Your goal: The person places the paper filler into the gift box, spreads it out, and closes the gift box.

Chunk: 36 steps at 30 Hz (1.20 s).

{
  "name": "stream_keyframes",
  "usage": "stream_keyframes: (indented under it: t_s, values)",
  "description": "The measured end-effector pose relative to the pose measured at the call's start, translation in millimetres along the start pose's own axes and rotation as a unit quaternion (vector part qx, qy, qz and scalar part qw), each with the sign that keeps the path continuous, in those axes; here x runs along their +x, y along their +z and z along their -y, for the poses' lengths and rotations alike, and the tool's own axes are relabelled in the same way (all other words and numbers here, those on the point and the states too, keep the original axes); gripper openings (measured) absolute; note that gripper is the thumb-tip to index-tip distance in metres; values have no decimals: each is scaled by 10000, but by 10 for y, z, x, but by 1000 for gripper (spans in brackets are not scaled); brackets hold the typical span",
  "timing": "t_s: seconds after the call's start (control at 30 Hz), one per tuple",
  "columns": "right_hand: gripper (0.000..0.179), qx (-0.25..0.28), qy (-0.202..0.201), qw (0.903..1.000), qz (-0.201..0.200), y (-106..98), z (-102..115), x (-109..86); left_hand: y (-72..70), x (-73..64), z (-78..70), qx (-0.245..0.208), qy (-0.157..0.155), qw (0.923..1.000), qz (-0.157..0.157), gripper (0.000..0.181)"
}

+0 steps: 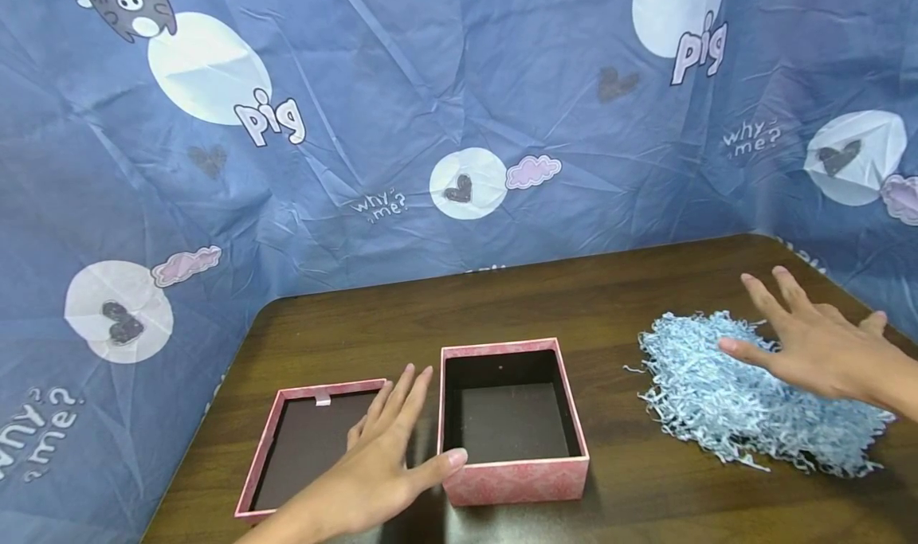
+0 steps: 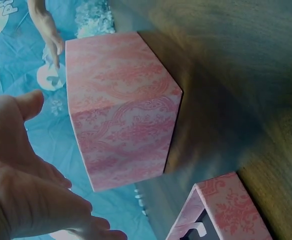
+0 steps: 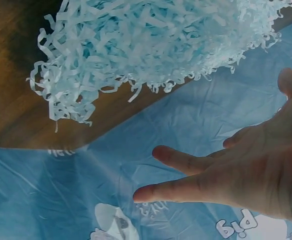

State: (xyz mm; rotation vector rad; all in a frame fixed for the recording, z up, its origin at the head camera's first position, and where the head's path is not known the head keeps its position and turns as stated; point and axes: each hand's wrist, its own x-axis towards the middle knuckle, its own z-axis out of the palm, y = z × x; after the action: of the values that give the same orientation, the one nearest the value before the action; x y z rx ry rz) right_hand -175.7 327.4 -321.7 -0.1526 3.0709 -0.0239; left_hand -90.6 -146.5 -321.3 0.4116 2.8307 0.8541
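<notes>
A pink patterned box with a dark, bare inside stands open in the middle of the table. Left of it lies its shallow pink lid, dark inner side up, with a small white tab at its far rim. My left hand hovers between lid and box, fingers spread, thumb over the box's near left corner in the head view. A heap of light blue shredded paper lies on the right. Above that heap my right hand is spread with nothing in it; the right wrist view shows it apart from the shreds.
The brown wooden table has rounded far corners. Behind and beside it hangs a blue cloth printed with pigs, hearts and words. A few loose shreds lie around the edge of the paper heap.
</notes>
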Motion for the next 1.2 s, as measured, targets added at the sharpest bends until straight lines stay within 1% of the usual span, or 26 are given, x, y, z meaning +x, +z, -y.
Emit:
stream_keyframes:
  t_s: [0.33, 0.57, 0.7, 0.8, 0.97, 1.2]
  values:
    - [102, 266, -2, 9993, 276, 52, -83, -15, 39, 0, -7, -302, 65, 9995, -70, 94]
    - [105, 266, -16, 9991, 327, 93, -82, -24, 78, 11, -11, -576, 143, 9982, -117, 94]
    - [105, 361, -137, 9986, 371, 119, -93, -12, 102, 24, -12, -642, 185, 9976, -175, 94]
    - [105, 541, -294, 9973, 391, 157, -102, 8, 121, 35, -17, -672, 208, 9972, -273, 94]
    - [108, 1063, -571, 9920, 380, 221, -106, 40, 148, 65, -30, -784, 219, 9958, -423, 92]
    - [112, 1589, -751, 9838, 347, 271, -84, 67, 170, 96, -19, -962, 124, 9940, -504, 92]
